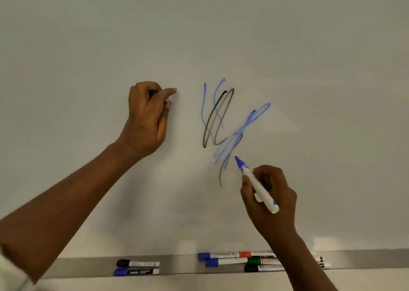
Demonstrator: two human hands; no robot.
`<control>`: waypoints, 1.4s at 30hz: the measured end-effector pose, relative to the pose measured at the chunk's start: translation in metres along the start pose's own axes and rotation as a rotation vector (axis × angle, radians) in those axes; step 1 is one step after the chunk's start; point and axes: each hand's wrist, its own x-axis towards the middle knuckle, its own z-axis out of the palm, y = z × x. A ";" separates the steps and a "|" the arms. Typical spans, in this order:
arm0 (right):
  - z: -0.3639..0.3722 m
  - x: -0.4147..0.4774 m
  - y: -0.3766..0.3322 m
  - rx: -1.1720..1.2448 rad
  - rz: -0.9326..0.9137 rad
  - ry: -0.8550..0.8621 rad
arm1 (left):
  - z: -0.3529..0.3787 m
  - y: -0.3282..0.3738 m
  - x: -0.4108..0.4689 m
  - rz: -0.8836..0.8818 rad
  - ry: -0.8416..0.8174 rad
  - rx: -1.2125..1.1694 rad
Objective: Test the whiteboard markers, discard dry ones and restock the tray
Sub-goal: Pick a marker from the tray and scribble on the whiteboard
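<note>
Blue marker (256, 184) uncapped in the right hand (269, 193), fingers wrapped round it, tip just beside the scribbles (223, 122) on the whiteboard (88, 36). Left hand (147, 118) curled on something small and blue, resting on the whiteboard. More markers (223, 261) lie along the tray (177, 266) at the whiteboard's bottom edge.

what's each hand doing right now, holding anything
Left hand: closed against the whiteboard, a bit of blue showing in its grip, likely the cap.
Right hand: closed on the uncapped blue marker.
</note>
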 end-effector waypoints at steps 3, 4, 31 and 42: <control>0.001 -0.011 -0.011 0.086 0.060 -0.054 | -0.010 0.009 -0.016 -0.008 -0.119 -0.080; 0.001 -0.014 -0.015 0.133 0.101 -0.072 | -0.016 0.012 -0.023 -0.012 -0.156 -0.114; 0.020 -0.033 -0.077 0.599 0.320 -0.369 | -0.089 0.034 -0.098 -0.675 -0.510 -0.895; 0.011 -0.019 -0.067 0.579 0.307 -0.453 | -0.095 0.033 -0.093 -0.713 -0.705 -0.994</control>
